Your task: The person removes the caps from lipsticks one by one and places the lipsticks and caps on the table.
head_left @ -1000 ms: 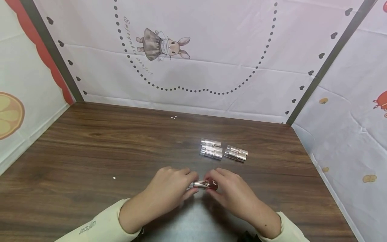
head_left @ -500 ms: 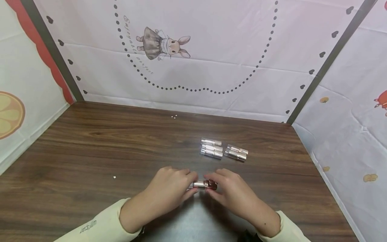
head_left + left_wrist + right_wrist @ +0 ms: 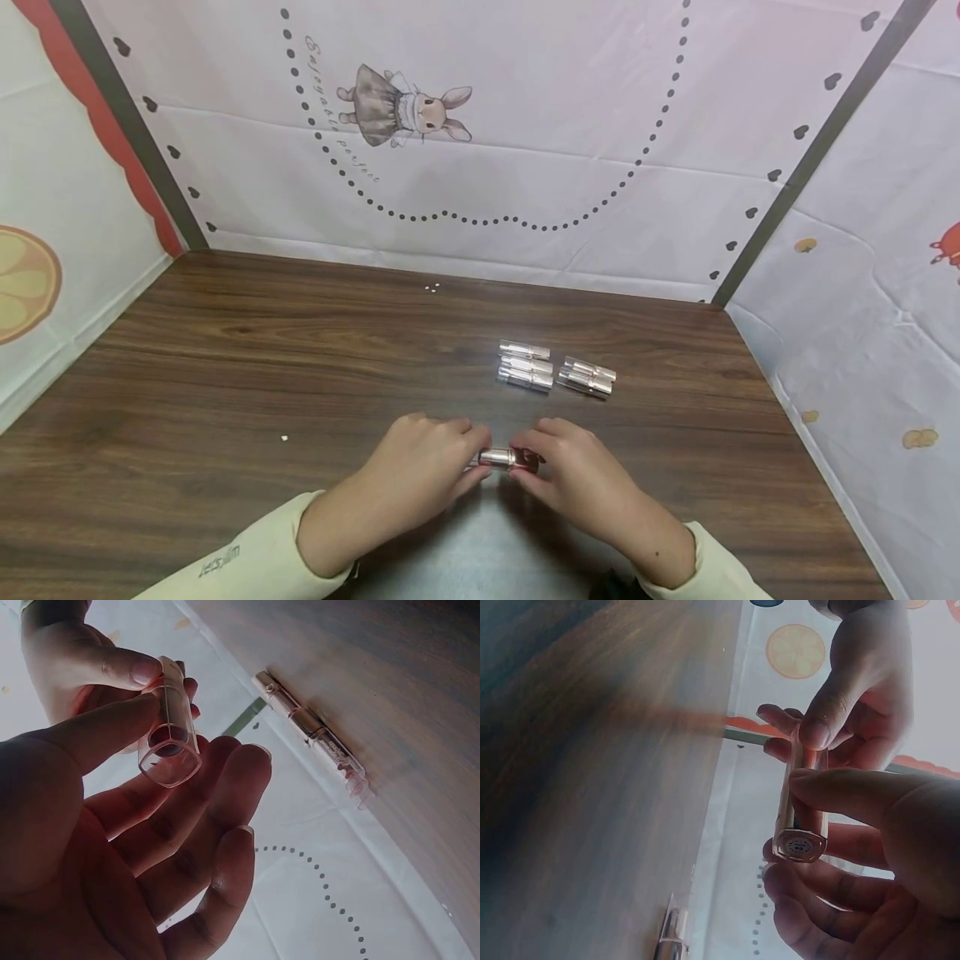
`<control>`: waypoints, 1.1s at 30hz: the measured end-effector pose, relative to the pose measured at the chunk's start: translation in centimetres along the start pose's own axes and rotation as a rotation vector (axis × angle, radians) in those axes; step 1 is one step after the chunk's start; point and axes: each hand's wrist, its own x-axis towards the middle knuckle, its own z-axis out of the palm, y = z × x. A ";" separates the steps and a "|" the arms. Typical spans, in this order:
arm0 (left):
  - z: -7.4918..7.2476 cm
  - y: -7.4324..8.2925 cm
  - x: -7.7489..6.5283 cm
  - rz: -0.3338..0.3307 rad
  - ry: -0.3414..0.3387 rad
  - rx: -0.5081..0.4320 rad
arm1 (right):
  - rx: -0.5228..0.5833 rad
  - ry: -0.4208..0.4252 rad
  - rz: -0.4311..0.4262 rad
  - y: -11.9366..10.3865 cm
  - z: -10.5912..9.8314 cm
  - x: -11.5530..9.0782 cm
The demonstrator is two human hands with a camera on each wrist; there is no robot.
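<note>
Both hands hold one lipstick (image 3: 497,457) level between them, low in the middle of the head view. My left hand (image 3: 420,467) pinches its clear cap end between thumb and fingers. At the other end, the base is gripped by my right hand (image 3: 581,475). In the left wrist view the see-through cap (image 3: 171,766) points toward the camera, a dark round shape inside it. The right wrist view shows the base's end face (image 3: 800,846) with a small round label, the right thumb lying along the tube's side.
Beyond the hands, a group of three lipsticks (image 3: 525,367) lies side by side, with a pair of lipsticks (image 3: 587,379) to its right. Tiny white bits (image 3: 432,287) lie near the back edge of the wooden table (image 3: 225,358), another white bit (image 3: 284,437) at left. Printed cloth (image 3: 540,108) walls the table.
The right fingers shift slightly on the base of the lipstick. Otherwise both hands keep their place, and the lipsticks on the table stay put.
</note>
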 end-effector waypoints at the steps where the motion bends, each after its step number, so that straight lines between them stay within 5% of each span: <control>1: 0.0 0.0 0.0 0.000 0.001 0.002 | 0.003 -0.007 0.011 0.0 0.0 0.0; 33: 0.3 0.0 0.0 0.037 -0.033 -0.026 | 0.015 -0.013 -0.022 0.0 -0.2 -0.2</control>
